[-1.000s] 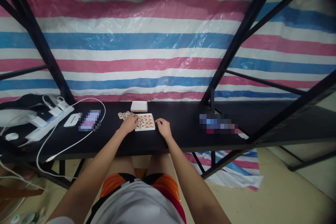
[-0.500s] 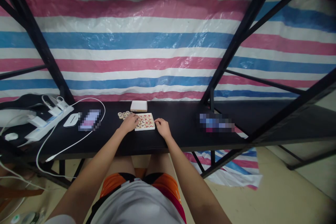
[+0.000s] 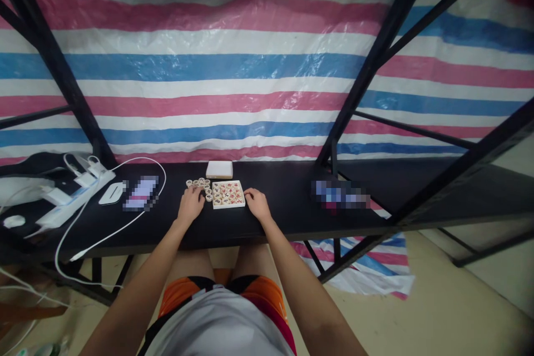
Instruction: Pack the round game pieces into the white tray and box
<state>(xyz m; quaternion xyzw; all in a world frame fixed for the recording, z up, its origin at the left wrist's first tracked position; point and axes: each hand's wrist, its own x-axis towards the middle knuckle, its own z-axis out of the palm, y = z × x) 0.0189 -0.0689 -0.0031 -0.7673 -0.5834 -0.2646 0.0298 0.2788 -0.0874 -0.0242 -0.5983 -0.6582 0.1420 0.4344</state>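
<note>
A shallow white box point(image 3: 228, 207) holds rows of round Chinese chess pieces point(image 3: 226, 194) with red and black characters. Several loose chess pieces point(image 3: 202, 182) lie to its left on the black tabletop. My left hand point(image 3: 191, 204) is over the near side of these loose pieces, fingers bent downward and thumb a little apart. No piece shows in it, though its fingertips are partly hidden. At the box's right edge, my right hand point(image 3: 257, 203) has its fingers curled in, their tips against the box wall.
A white box lid point(image 3: 219, 169) lies behind the box. To the left are a blurred phone point(image 3: 142, 192), a white device point(image 3: 111, 193), a power strip point(image 3: 79, 197) and a looping white cable point(image 3: 164, 175). Blurred items point(image 3: 340, 194) lie right, near black frame posts point(image 3: 354, 94).
My left hand has moved left, from the white box's left side to the loose pieces. My right hand stays at the box's right edge.
</note>
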